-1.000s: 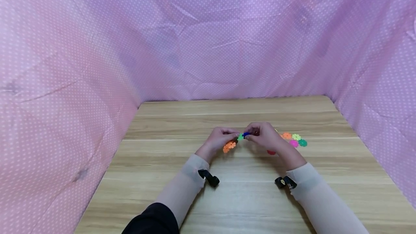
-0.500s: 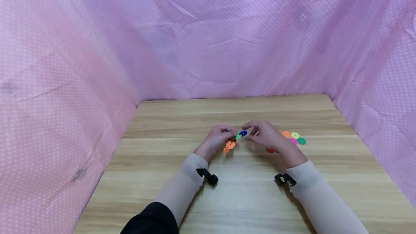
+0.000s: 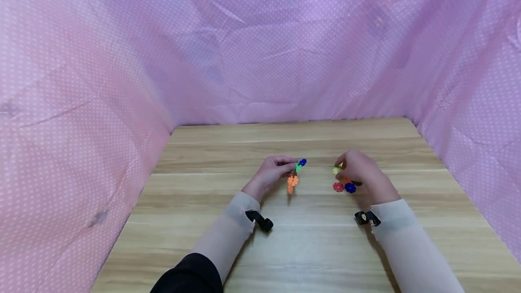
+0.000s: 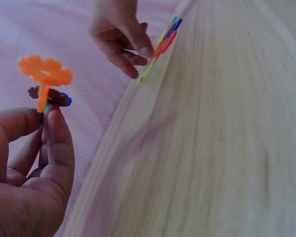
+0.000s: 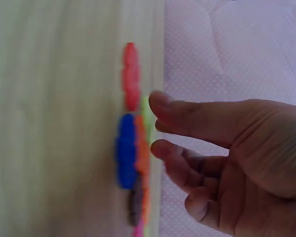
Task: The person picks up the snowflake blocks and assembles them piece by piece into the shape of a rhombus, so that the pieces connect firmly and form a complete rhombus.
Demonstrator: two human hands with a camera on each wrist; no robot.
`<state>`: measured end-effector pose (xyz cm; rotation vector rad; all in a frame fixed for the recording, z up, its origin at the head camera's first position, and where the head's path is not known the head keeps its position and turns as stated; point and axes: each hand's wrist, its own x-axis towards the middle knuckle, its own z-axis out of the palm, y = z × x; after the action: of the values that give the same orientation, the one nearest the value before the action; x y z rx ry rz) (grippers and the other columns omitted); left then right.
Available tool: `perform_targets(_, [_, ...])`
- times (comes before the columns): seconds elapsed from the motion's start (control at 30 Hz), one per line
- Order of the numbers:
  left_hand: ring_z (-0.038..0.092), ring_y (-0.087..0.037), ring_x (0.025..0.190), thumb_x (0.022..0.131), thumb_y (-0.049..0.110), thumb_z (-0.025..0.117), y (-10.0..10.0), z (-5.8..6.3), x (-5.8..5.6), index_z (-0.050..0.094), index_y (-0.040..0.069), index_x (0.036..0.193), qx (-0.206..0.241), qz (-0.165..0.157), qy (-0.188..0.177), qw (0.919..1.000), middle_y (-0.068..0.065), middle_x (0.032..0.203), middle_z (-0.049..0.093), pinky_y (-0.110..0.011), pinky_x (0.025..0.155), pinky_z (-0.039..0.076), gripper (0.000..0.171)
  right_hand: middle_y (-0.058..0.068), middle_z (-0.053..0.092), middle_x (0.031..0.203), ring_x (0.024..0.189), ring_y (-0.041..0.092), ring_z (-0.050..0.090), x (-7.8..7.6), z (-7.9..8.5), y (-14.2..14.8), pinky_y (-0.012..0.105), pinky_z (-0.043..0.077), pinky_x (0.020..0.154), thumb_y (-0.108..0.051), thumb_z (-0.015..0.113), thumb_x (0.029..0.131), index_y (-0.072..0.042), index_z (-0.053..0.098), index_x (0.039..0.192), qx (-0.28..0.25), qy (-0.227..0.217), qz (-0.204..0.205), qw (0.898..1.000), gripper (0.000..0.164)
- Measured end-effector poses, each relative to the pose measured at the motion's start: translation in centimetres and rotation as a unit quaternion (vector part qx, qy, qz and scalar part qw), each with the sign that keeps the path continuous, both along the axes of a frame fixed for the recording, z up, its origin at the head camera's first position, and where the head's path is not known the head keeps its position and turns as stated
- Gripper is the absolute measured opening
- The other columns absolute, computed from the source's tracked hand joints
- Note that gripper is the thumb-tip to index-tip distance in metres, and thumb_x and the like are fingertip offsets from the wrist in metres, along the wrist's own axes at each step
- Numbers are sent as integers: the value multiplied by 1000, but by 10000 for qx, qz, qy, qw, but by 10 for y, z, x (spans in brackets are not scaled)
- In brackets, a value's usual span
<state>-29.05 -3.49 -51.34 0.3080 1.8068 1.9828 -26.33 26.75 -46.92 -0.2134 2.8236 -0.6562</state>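
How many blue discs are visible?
2: a blue disc on the chain in the left hand; another blue disc on the table beside the red disc. The right hand may hide more.

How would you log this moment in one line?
left hand: pinches joined flower discs; right hand: at yellow-green flower disc; red flower disc: on table

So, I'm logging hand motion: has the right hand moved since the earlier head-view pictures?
Yes: the right hand has moved rightward over the wooden tabletop, nearer its far right corner, and is now by the lime-yellow flower-shaped disc.
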Motion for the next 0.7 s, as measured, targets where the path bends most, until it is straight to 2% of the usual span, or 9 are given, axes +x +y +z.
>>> perform_targets(0.17, [73,-16,88,101,7,71,1,-1,2,77,2,120,16,54,-52,10000,-13,112,76,-34,87,61,20,5,71,92,83,24,61,-2,-11,3,44,52,76,-15,86,86,-11,78,99,134,175,-29,9998,16])
perform_targets(0.27, [73,-16,88,101,6,71,2,0,2,76,0,120,46,107,-28,9999,-13,112,76,-32,86,61,21,6,69,91,81,24,61,-4,-13,3,43,52,74,-14,85,87,-9,77,105,122,244,-37,9996,21])
perform_targets(0.4, [73,-15,88,100,5,71,2,1,1,75,0,120,37,120,-17,9999,-12,112,76,-31,85,61,21,8,68,93,78,23,60,-5,-14,4,41,51,70,-17,84,89,-5,73,124,112,261,-23,9996,39])
perform_targets(0.53, [72,-15,87,100,5,71,2,1,0,75,-1,119,17,116,-8,9999,-12,110,76,-32,85,61,20,9,68,94,78,23,60,-5,-16,5,38,50,67,-18,82,91,-7,76,121,95,244,-93,9996,32])
perform_targets(0.7, [72,-14,86,100,5,71,1,2,1,75,-1,119,27,148,-22,9999,-12,109,76,-32,84,61,20,8,66,92,81,25,59,-7,-15,3,41,51,71,-15,82,90,-5,75,110,61,272,-44,9996,23])
